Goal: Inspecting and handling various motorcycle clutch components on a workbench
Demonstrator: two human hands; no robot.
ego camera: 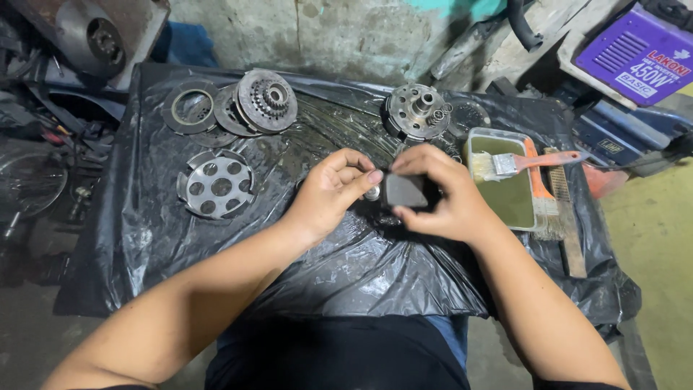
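Observation:
My right hand [442, 193] grips a small dark grey block-shaped part [404, 190] over the middle of a black plastic sheet [144, 231]. My left hand [330, 189] meets it from the left, its fingertips pinching a small shiny round metal piece [372, 193] against the block's edge. Both hands hover just above the sheet, close together.
Greasy clutch parts lie on the sheet: a ring plate [190, 107], a geared disc [266, 100], a holed drum [216, 183] and a hub with studs [418, 110]. A tray of murky liquid [510, 196] holds a paintbrush [521, 162]; a wire brush [564, 209] lies beside it. A purple machine [639, 54] sits far right.

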